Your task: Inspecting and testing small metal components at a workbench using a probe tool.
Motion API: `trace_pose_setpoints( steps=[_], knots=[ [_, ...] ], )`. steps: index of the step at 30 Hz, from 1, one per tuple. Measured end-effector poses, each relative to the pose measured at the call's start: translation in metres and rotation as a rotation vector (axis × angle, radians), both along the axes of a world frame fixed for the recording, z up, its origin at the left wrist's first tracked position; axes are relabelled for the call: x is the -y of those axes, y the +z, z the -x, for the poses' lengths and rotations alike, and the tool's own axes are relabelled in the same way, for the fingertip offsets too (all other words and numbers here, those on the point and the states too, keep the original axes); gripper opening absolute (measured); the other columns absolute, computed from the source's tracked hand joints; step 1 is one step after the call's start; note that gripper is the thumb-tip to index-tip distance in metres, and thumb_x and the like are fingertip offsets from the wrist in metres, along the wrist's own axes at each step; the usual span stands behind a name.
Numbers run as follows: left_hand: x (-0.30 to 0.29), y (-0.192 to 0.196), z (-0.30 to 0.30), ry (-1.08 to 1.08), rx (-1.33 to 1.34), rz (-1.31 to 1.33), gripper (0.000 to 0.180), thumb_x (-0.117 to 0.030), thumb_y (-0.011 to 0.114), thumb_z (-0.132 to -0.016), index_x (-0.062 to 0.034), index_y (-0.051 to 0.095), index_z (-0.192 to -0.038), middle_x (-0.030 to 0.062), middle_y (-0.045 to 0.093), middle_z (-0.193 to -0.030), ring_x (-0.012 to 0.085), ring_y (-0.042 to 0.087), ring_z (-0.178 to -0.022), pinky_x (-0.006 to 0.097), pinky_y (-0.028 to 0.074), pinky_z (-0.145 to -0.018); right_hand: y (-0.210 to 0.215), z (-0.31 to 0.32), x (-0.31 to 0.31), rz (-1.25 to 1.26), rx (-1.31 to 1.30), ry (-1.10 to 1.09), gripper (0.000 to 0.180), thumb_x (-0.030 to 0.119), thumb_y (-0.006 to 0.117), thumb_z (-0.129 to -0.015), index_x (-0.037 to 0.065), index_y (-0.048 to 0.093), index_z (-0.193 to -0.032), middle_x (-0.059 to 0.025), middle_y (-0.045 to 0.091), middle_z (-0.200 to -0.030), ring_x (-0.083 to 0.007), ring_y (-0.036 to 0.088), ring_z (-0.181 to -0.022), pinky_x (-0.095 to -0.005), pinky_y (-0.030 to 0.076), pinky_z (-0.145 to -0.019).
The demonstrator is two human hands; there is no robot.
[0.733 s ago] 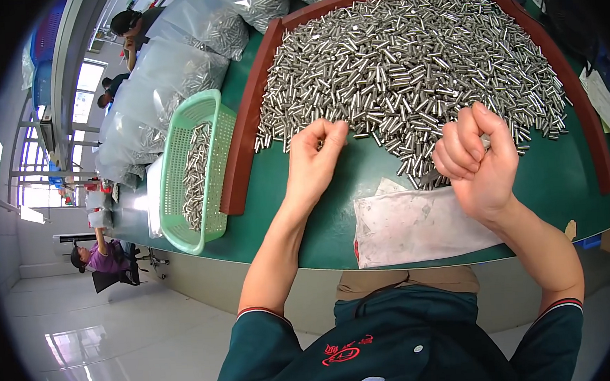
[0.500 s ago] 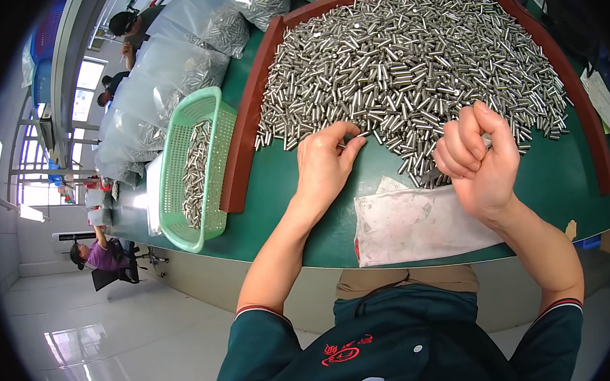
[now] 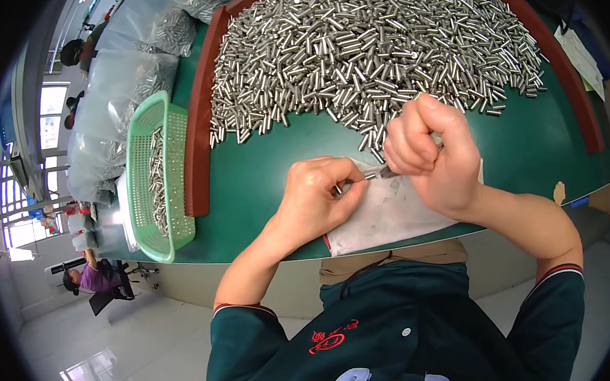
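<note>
A large heap of short, shiny metal pins (image 3: pixel 373 46) covers the far half of the green table (image 3: pixel 261 165). My left hand (image 3: pixel 316 193) is closed, thumb and fingers pinching a metal pin (image 3: pixel 370 177) whose end sticks out toward my right hand. My right hand (image 3: pixel 432 158) is curled into a fist just beside it, over the near edge of the heap. Something greyish shows at that fist's lower left, but I cannot make out what it holds. Under both hands lies a stained whitish cloth (image 3: pixel 390 217) at the table's front edge.
Reddish-brown wooden rails (image 3: pixel 201 141) border the heap. Left of them stands a green plastic basket (image 3: pixel 177 156) with more pins. Clear plastic bags (image 3: pixel 114 97) of pins line the far left. Papers (image 3: pixel 580 65) lie at the right. A person in purple (image 3: pixel 90 279) sits in the background.
My left hand has come from the heap's edge toward me and nearer my right fist, bringing a pin over the cloth. The whole view has shifted somewhat.
</note>
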State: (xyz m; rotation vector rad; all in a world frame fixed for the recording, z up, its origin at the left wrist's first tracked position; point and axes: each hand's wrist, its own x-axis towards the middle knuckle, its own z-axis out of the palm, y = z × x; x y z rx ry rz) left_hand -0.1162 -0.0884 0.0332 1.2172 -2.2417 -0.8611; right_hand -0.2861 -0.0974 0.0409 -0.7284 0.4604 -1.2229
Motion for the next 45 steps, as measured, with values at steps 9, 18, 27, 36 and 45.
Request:
trace_pose_setpoints(
  steps=[9,18,27,36,45],
  knots=[
    [-0.001,0.0,0.001,0.036,-0.009,-0.067,0.007,-0.002,0.063,-0.066,-0.0004,0.057,-0.064,0.0024,0.05,-0.053,0.0081,0.041,-0.044,0.022,0.032,-0.04,-0.005,-0.006,-0.002,-0.016,-0.036,-0.009,0.041,0.026,0.027,-0.089,0.011,0.028,-0.051,0.0016,0.025,-0.043,-0.0081,0.017,-0.038,-0.0241,0.018,-0.039],
    [-0.001,0.001,0.001,0.038,-0.01,-0.087,0.007,-0.001,0.063,-0.066,0.0002,0.057,-0.065,0.0019,0.05,-0.053,0.0073,0.04,-0.043,0.021,0.031,-0.039,-0.006,-0.008,-0.001,-0.031,-0.041,0.01,0.041,0.026,0.027,-0.089,0.011,0.027,-0.05,0.0013,0.025,-0.042,-0.0082,0.016,-0.038,-0.0242,0.017,-0.039],
    [0.003,0.009,0.004,0.044,0.003,-0.204,0.007,0.0,0.06,-0.066,0.0018,0.053,-0.064,0.0101,0.055,-0.054,0.0185,0.052,-0.044,0.027,0.042,-0.043,-0.007,-0.013,-0.005,0.063,-0.16,-0.039,0.04,0.024,0.03,-0.088,0.01,0.027,-0.05,0.0019,0.025,-0.043,-0.0083,0.018,-0.041,-0.0243,0.018,-0.04],
    [0.002,0.008,0.005,0.031,0.008,-0.209,0.007,-0.001,0.06,-0.067,0.0024,0.054,-0.065,0.0107,0.055,-0.054,0.0176,0.052,-0.043,0.027,0.041,-0.044,-0.004,-0.017,-0.005,0.038,-0.205,-0.067,0.039,0.022,0.032,-0.087,0.01,0.027,-0.05,0.0027,0.024,-0.044,-0.007,0.019,-0.041,-0.0236,0.017,-0.04],
    [0.002,0.008,0.004,0.066,0.034,-0.205,0.006,-0.002,0.061,-0.068,0.0019,0.057,-0.067,0.0084,0.054,-0.053,0.0118,0.049,-0.044,0.024,0.04,-0.043,-0.002,0.003,0.01,0.073,-0.042,-0.011,0.04,0.028,0.027,-0.087,0.012,0.026,-0.051,0.0021,0.024,-0.042,-0.0085,0.015,-0.038,-0.024,0.016,-0.039]
  ],
)
